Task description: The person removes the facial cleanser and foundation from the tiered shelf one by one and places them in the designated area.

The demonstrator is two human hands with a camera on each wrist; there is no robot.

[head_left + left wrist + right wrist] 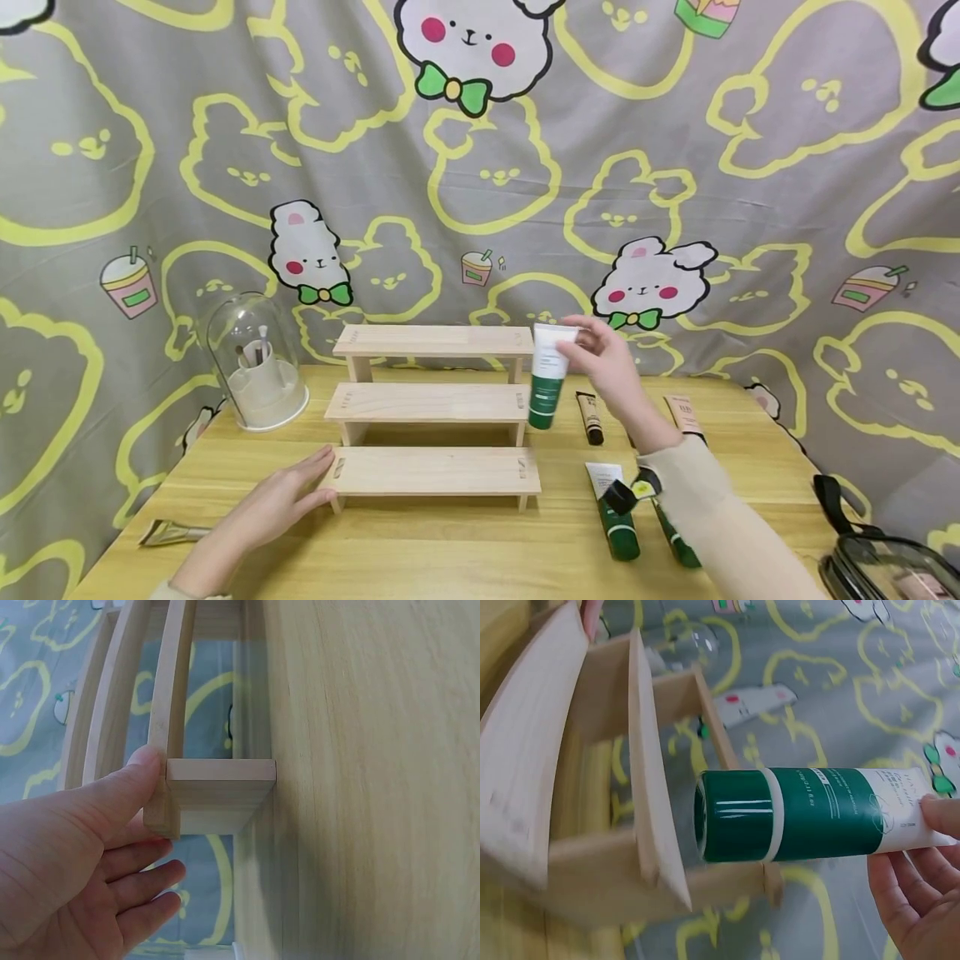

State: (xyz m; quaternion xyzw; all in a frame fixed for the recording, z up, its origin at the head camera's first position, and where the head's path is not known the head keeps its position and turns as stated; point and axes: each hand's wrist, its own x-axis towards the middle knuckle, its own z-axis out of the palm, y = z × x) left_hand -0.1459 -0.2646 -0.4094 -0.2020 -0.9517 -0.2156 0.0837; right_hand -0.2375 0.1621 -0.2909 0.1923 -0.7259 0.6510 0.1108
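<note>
A white and green squeeze tube [546, 383] hangs cap down beside the right end of a three-tier wooden display shelf [427, 400]. My right hand [606, 367] pinches its white crimped end between thumb and fingers; in the right wrist view the green cap [735, 816] points toward the shelf. At the left end of the lowest tier, my left hand [273, 500] grips the board's corner. The left wrist view shows the thumb [142, 769] against the board's edge, the index finger partly hidden behind it and the other fingers loosely bent.
On the table's right lie another white-green tube [618, 521], a green one [677, 537] partly under my sleeve, a small dark-capped tube [591, 417] and a pink tube [683, 414]. A clear dome holder [258, 367] with brushes, a flat brush [172, 533] and a transparent bag [892, 558] stand around.
</note>
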